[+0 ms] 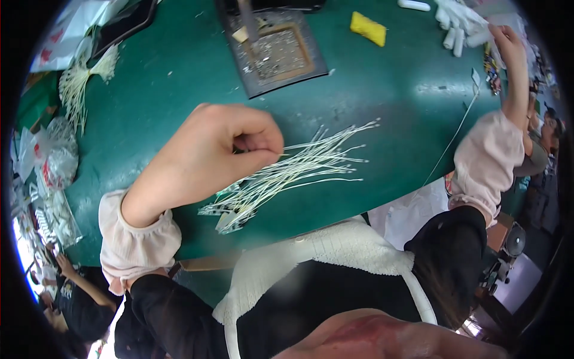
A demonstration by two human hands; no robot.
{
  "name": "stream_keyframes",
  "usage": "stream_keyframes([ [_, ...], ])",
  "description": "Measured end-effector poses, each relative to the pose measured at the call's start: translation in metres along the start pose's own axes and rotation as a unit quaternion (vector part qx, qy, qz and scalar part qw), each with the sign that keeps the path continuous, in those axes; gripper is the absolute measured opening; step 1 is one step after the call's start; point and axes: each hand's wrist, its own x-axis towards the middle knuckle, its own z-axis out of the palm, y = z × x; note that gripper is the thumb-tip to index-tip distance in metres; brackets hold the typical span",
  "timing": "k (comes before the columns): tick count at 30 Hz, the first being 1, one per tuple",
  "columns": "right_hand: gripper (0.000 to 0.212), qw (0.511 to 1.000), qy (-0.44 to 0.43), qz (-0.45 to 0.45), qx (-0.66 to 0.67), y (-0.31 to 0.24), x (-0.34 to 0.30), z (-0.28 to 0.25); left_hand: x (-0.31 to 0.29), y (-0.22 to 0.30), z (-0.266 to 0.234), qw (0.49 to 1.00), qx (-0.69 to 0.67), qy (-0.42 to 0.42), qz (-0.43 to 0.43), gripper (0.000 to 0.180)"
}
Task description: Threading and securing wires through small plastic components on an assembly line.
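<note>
2 own hands [230,143], 2 wire bdls [305,164], 1 ylw sponge [368,29], 1 sq scrap tray [281,81]

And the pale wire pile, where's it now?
Head view, near centre: the pale wire pile lies on the green table, nearer the person than the dark tray, partly behind the left hand and fanning right.

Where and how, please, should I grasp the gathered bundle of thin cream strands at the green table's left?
I'd probably pinch the bundle at its narrow waist, coming from the right, where green tabletop adjoins it, since both ends fan out.
</note>
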Motion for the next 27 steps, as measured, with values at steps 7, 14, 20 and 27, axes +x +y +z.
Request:
stream_keyframes([
  [7, 0.052, 0.992, 0.098, 0.076, 0.012, 0.096, 0.053, 0.045, 0.0, 0.0, 0.004, 1.0, 0.004, 0.012, 0.008, 0.007],
  [14, 0.038, 0.987, 0.129, -0.048, -0.088, 0.004, 0.0, 0.023, 0.005, -0.006, 0.001, 0.998, -0.056, 0.034, -0.003, 0.004],
  [20, 0.055, 0.909, -0.351, 0.074, 0.212, -0.067, -0.043, 0.045, 0.005, -0.01, -0.001, 0.997, -0.054, 0.012, -0.053, 0.006],
  [27, 0.052, 0.96, -0.154, 0.158, 0.173, -0.071, -0.053, 0.08, 0.003, -0.006, -0.003, 0.991, 0.121, 0.062, 0.002, 0.01],
])
